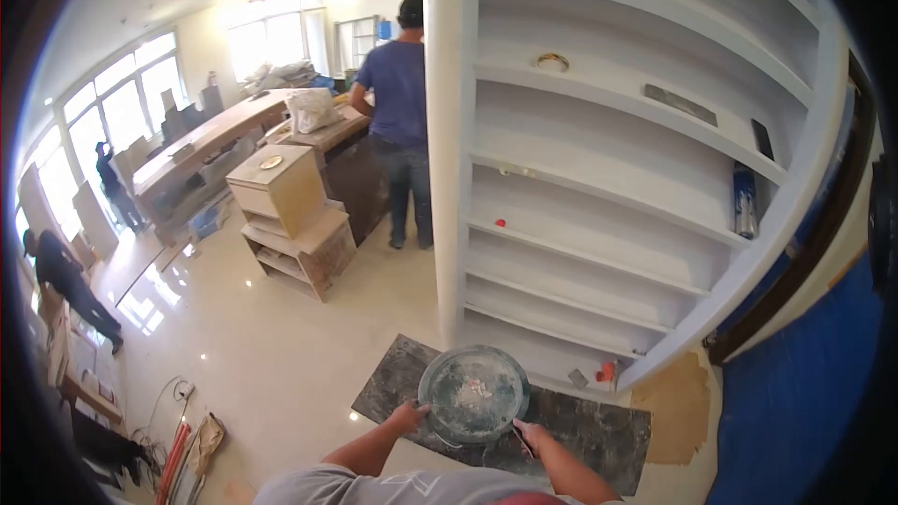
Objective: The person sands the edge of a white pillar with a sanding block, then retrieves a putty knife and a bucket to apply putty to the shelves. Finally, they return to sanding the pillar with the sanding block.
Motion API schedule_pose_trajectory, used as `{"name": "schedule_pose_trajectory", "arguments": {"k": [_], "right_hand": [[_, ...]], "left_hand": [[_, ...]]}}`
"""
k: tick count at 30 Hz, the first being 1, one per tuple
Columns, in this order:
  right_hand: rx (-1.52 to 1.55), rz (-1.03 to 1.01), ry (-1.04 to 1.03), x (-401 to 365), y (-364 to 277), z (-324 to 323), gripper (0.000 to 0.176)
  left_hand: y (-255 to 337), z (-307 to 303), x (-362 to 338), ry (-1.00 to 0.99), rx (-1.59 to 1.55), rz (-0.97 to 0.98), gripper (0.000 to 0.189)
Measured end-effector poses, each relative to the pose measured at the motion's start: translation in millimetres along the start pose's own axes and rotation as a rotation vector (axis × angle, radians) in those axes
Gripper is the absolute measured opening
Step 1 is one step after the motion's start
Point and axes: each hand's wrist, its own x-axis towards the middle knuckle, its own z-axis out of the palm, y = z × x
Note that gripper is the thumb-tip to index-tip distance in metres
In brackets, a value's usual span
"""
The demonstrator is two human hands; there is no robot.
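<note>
A round dark green basin (473, 395) is in front of me, its inside smeared with whitish residue and a pale lump in the middle. My left hand (409, 417) is closed on the basin's left rim. My right hand (534, 438) is closed around a thin dark flat tool (523, 442) at the right rim; its exact kind is not clear. Beneath the basin, a dark, scuffed board (599, 425) lies on the floor. A tall white shelf unit (580, 178) rises just beyond.
On the shelves are a tape roll (552, 62), a flat metal blade (680, 104) and a blue-labelled tube (745, 201). A wooden cabinet (297, 248) stands left. One person (398, 103) works behind it; two others are farther left. Blue sheeting (795, 393) lies right; cables (168, 402) lie lower left.
</note>
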Motion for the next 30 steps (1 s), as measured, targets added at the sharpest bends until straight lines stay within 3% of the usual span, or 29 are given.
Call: {"name": "schedule_pose_trajectory", "arguments": {"k": [2, 7, 8, 11, 15, 18, 23, 26, 27, 29, 30], "right_hand": [[-0.038, -0.009, 0.064, 2, -21, 7, 0.046], [0.044, -0.017, 0.069, 5, -26, 13, 0.048], [0.068, 0.038, 0.004, -6, -32, 9, 0.048], [-0.024, 0.021, -0.084, 54, -6, 1, 0.048], [0.004, 0.008, -0.099, 43, -12, 2, 0.049], [-0.145, 0.037, -0.207, 59, -9, -2, 0.052], [0.097, 0.081, -0.231, 93, 9, 5, 0.055], [0.142, 0.038, -0.18, 112, 16, 12, 0.058], [0.118, 0.029, -0.151, 114, 23, 9, 0.06], [0.085, -0.098, -0.085, 109, 26, 7, 0.044], [0.041, -0.057, -0.071, 103, 22, 4, 0.046]], "left_hand": [[-24, 19, 15, 0.089, -0.219, -0.004, 0.062], [-6, 22, -2, 0.097, -0.174, -0.069, 0.055], [0, 22, -4, 0.102, -0.162, -0.081, 0.055], [-12, 25, 15, 0.115, -0.16, -0.106, 0.055], [-7, 24, 13, 0.112, -0.16, -0.132, 0.051], [-12, 19, 22, 0.078, -0.154, -0.134, 0.048], [-28, 6, 58, -0.012, -0.136, -0.118, 0.051], [-18, 15, 52, 0.039, -0.127, 0.065, 0.062], [-26, 18, 65, 0.154, -0.024, 0.132, 0.066], [-48, 36, 97, 0.375, 0.16, 0.258, 0.074], [-46, 42, 86, 0.327, 0.114, 0.22, 0.077]]}}
